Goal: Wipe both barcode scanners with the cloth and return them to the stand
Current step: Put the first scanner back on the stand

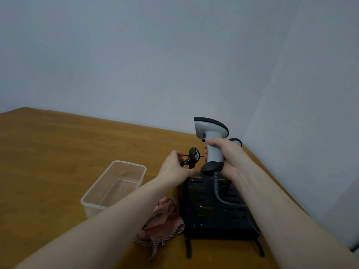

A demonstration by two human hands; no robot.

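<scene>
right hand (225, 152) gripping, left hand (175, 167) pinching

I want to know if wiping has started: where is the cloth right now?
In the head view the cloth lies on the wooden table, untouched, low and centre, between the clear plastic tub and the black stand, under the left forearm.

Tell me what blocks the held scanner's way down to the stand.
Nothing visible does. The right hand grips the scanner just above the black stand. The left hand holds the holder clip off to one side.
</scene>
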